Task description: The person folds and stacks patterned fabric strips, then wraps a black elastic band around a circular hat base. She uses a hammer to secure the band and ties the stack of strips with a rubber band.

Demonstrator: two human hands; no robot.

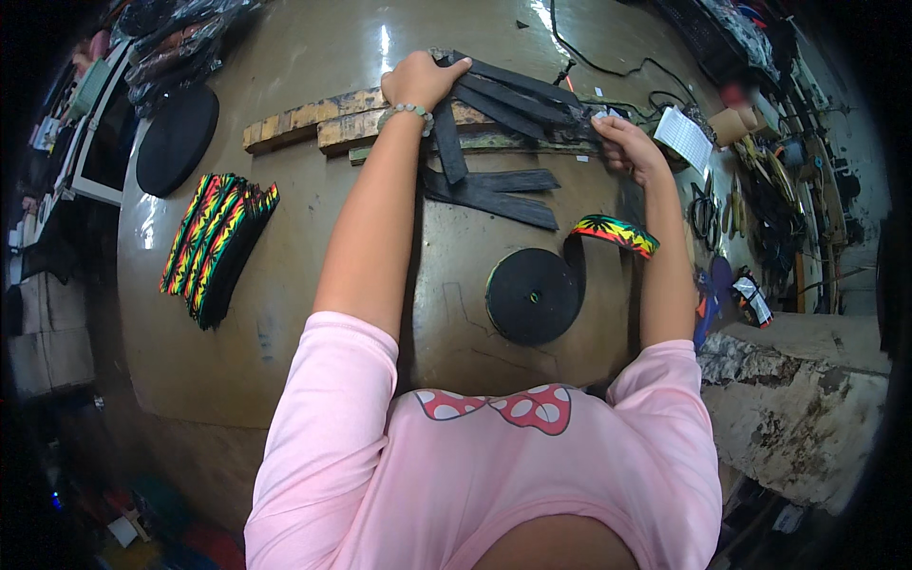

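Left hand (418,81), beaded bracelet (404,116) at the wrist, curled at the left ends of some flat black strips (513,100) on the far side of the table; its own back hides the fingers, so cannot tell how firmly it grips. Right hand (627,147) has fingertips drawn together at the strips' right ends; exactly what it pinches is too small to tell. Strips matt, straight-sided, fanned over rough, blackened wooden bars (304,122). Nearer, further black lengths (499,198) splay on the smooth, shiny brown table (304,247). Nearer still, a tightly coiled black roll (532,296), its loose tail (613,233) arching up, patterned red, yellow and green. Left: layered patterned pieces (214,242), ragged at the ends; farther, a black disc (179,141). Right: creased white paper (684,140), scissors (705,211); dark cable (608,70) crossing far right.
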